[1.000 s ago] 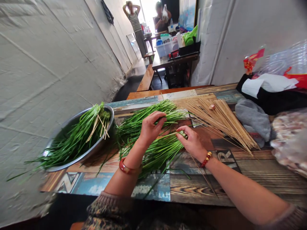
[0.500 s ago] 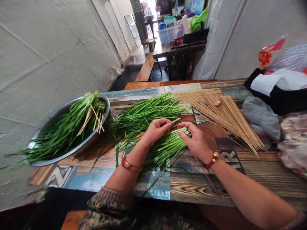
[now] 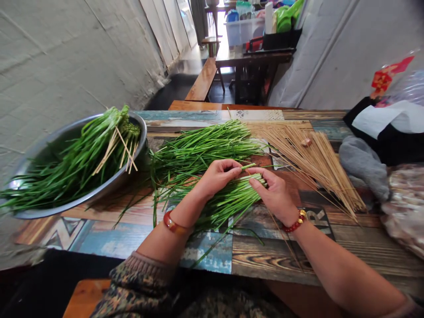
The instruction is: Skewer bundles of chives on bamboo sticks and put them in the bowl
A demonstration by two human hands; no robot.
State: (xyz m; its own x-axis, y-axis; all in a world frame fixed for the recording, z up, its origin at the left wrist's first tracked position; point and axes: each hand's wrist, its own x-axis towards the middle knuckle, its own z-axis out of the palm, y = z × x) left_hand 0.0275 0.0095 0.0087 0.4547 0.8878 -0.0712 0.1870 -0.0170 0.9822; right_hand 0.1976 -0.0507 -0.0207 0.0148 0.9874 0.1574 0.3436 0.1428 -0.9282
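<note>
My left hand (image 3: 222, 176) pinches the pale end of a garlic chive (image 3: 248, 166) between thumb and fingers. Close on its right, my right hand (image 3: 274, 191) is closed round a thin bamboo skewer (image 3: 287, 242), whose lower length slants toward the table's near edge. Under both hands spreads a bunch of chives (image 3: 232, 203), its pale ends gathered by my right fingers. The skewer's upper part is mostly hidden by the fingers. Behind my hands lies a bigger heap of loose chives (image 3: 208, 148).
At the left stands a metal basin (image 3: 141, 145) with skewered chives (image 3: 99, 141) in it. Many bamboo skewers (image 3: 331, 172) fan out on the right of the patterned table (image 3: 265, 256). A grey cloth-like bundle (image 3: 362, 165) and a clear plastic bag (image 3: 406, 203) are beyond them.
The view has tilted down and shifted slightly. My hands have come a little closer together, with the chive end now nearer my right fingers.
</note>
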